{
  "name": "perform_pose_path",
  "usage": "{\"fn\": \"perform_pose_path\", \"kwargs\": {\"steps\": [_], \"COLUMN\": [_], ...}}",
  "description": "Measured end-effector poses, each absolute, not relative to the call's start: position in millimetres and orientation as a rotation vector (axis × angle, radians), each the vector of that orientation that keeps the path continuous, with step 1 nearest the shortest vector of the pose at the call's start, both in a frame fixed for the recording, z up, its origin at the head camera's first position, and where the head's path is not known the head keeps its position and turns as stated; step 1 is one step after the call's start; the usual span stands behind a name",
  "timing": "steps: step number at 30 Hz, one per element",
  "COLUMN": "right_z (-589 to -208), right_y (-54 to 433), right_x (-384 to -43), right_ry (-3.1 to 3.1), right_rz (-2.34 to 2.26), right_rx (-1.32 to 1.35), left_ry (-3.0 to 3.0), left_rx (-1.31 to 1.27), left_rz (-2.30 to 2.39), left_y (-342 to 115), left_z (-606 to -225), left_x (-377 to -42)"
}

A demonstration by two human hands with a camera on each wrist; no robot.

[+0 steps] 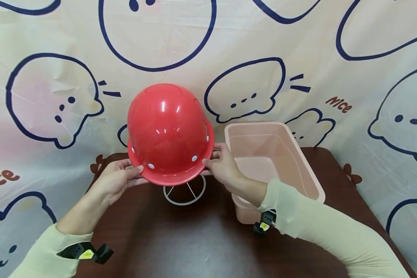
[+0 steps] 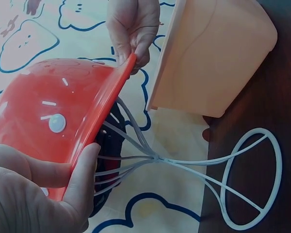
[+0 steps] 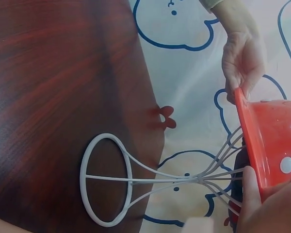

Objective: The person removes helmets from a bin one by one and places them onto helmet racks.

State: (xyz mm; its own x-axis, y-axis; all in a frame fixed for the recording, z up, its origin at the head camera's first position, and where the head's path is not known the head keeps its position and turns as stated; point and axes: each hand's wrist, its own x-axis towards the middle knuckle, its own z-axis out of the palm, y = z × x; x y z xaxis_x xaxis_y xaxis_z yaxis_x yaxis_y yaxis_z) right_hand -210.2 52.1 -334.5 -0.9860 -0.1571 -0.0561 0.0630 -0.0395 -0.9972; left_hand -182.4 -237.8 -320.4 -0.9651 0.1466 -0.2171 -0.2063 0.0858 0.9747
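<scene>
A red hard hat [image 1: 166,127] with white rivets sits over the top of a white wire stand [image 1: 185,201], whose round base rests on the table. My left hand [image 1: 119,179] pinches the brim at its left side, thumb above and fingers below. On the right side of the brim, my right hand [image 1: 224,164] pinches it in the same way. Both wrist views show the stand's wires [image 2: 155,159] going up into the hat beside its dark inner lining [image 3: 238,170]. The hat hides the top of the stand.
A pink plastic tub [image 1: 278,154] stands to the right of the hat, partly behind my right forearm. The dark brown table [image 1: 194,247] reaches back to a cloth backdrop [image 1: 243,46] printed with cartoon animals.
</scene>
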Motion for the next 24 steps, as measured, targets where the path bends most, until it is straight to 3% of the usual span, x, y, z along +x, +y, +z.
{"fn": "perform_pose_path", "kwargs": {"steps": [24], "right_z": [-323], "right_y": [75], "right_x": [-216], "right_ry": [2.050], "right_rz": [-2.000], "right_rx": [-0.195], "left_ry": [2.062], "left_rx": [0.110], "left_rz": [1.877], "left_y": [-252], "left_z": [-320], "left_x": [-180]}}
